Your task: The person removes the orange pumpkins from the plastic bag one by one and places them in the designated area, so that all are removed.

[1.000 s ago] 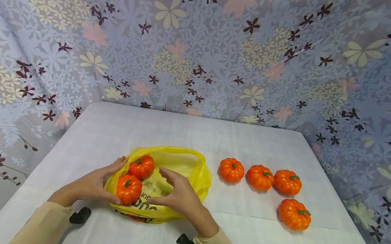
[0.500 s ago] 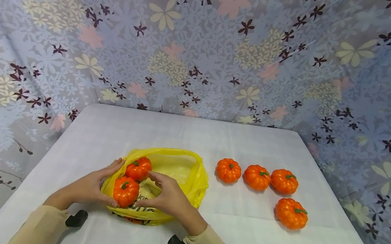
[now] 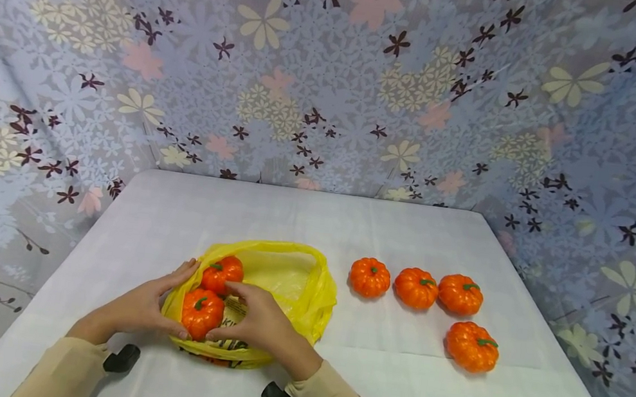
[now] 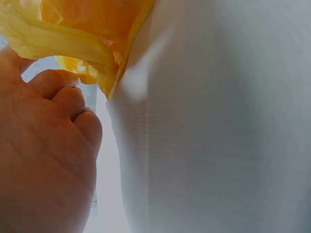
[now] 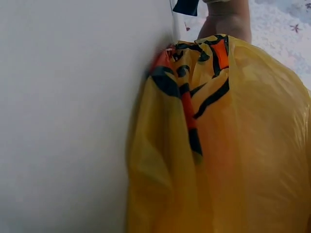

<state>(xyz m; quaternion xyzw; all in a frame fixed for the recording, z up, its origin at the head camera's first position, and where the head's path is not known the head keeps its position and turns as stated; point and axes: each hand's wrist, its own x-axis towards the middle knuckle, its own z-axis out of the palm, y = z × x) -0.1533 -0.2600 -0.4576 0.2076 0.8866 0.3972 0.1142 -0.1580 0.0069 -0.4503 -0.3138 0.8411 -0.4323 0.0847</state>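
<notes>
A yellow plastic bag [image 3: 317, 315] lies with its mouth wide on the white table. Inside its left end sit two orange toy pumpkins, the front pumpkin [image 3: 201, 317] near the rim and the back pumpkin [image 3: 227, 272] behind it. My left hand [image 3: 138, 306] holds the bag's left side, fingertips at the back of the rim and thumb at the front; the left wrist view shows its curled fingers [image 4: 68, 97] by the bag's edge. Reaching into the mouth, my right hand [image 3: 266, 326] has spread thumb and fingers at the front pumpkin's right side. In the right wrist view the bag [image 5: 262, 136] hides it.
Right of the bag, more orange pumpkins stand on the table: a left one [image 3: 370, 278], a middle one [image 3: 416, 288], a right one [image 3: 460, 294] and a nearer one [image 3: 472, 347]. A floral cloth [image 3: 331, 77] hangs behind the table [image 3: 304, 216].
My right hand has moved left inside the bag's mouth, from beside the front pumpkin to its right edge. The left hand keeps its hold, and the loose pumpkins have not moved.
</notes>
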